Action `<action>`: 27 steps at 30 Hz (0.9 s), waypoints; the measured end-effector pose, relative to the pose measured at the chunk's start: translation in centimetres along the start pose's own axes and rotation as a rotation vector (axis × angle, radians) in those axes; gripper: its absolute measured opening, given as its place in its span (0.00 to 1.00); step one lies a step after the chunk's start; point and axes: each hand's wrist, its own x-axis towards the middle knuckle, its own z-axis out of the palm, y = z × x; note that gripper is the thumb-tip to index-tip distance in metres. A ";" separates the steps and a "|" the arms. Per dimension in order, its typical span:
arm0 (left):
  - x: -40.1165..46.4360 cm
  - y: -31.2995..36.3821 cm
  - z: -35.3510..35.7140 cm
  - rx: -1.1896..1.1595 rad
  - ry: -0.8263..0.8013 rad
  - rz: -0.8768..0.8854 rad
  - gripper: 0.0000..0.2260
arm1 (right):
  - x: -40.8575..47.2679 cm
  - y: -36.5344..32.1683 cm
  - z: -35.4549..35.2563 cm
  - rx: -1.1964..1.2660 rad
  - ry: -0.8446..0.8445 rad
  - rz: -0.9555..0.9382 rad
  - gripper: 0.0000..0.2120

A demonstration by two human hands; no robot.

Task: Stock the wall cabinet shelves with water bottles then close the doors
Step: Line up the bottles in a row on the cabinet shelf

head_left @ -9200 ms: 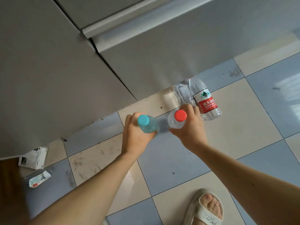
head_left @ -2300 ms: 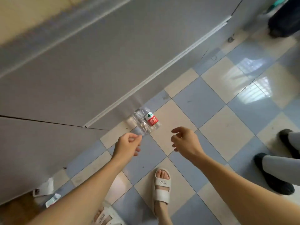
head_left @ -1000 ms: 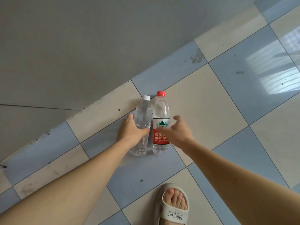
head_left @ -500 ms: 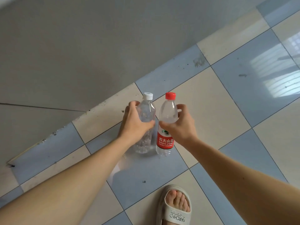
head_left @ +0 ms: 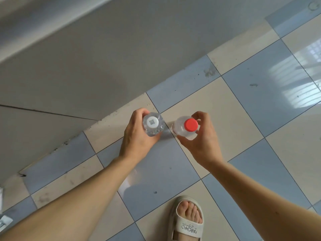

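1. The left hand (head_left: 137,136) grips a clear bottle with a white cap (head_left: 152,125). The fingers curl round the far side of the body and the thumb lies on the near side.
2. The right hand (head_left: 201,140) grips a clear bottle with a red cap (head_left: 186,127). The fingertips (head_left: 197,116) sit just beyond the cap, at the shoulder of the bottle.
3. Both bottles are seen from above, caps toward the camera. The white cap carries a small square printed code. The lower bodies of both bottles are hidden behind the caps and the hands, so whether they touch the floor cannot be told.
4. The two bottles are side by side with a narrow gap between them, the white-capped one to the left.
5. Both forearms reach forward from the bottom corners of the view and converge toward the bottles.
6. Below the hands lies a tiled floor (head_left: 243,110) of alternating pale blue and cream squares, with dark specks and scuffs. A bright window reflection falls on the tiles at the right edge.
7. A foot in a cream sandal (head_left: 188,223) stands on the floor near the bottom edge, below the right hand. The strap bears printed lettering.
8. A grey cabinet front (head_left: 104,58) fills the upper left and meets the floor just beyond the bottles. A dark seam crosses it at the left.
9. Scraps of paper (head_left: 4,221) lie at the lower left edge.
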 end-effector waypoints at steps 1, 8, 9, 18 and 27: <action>-0.1 -0.2 0.2 -0.008 0.010 -0.014 0.29 | 0.0 0.3 0.2 0.010 0.012 -0.002 0.33; 0.4 -1.2 2.3 -0.139 0.002 -0.173 0.25 | 1.1 2.4 1.5 0.192 -0.045 0.126 0.31; 0.4 -1.1 2.5 -0.146 -0.001 -0.173 0.25 | 1.4 2.7 1.8 0.229 -0.073 0.143 0.31; -2.9 1.9 -2.3 -0.194 0.008 -0.175 0.19 | -2.3 -1.8 1.2 0.325 -0.114 0.171 0.28; -8.8 11.4 -16.6 -0.257 0.022 -0.176 0.21 | -10.7 -16.1 -5.4 0.302 -0.155 0.033 0.31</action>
